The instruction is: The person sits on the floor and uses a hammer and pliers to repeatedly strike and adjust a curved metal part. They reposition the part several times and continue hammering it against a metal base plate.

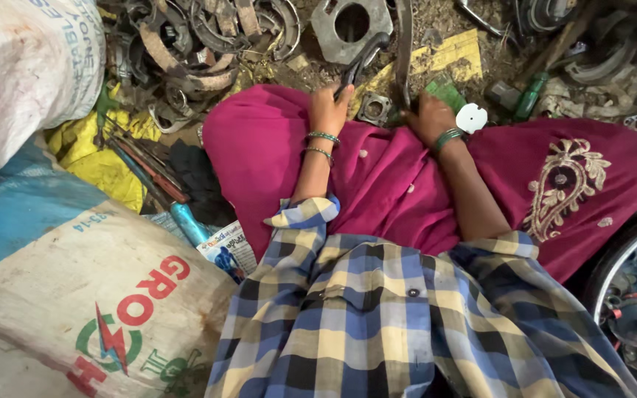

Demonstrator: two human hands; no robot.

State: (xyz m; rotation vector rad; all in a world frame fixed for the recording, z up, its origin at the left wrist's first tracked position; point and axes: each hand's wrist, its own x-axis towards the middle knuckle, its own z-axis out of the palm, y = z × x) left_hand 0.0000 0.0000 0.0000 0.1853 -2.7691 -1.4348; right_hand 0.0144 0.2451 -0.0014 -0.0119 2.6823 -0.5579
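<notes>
On a dirt floor (436, 18) littered with scrap metal, my left hand (329, 105) clenches dark pliers (359, 65) while my right hand (429, 114) grasps a flat metal strip (405, 44).

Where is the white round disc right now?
Head view, upper right of centre: the white disc lies just beside the right hand, on the magenta cloth's edge.
</notes>
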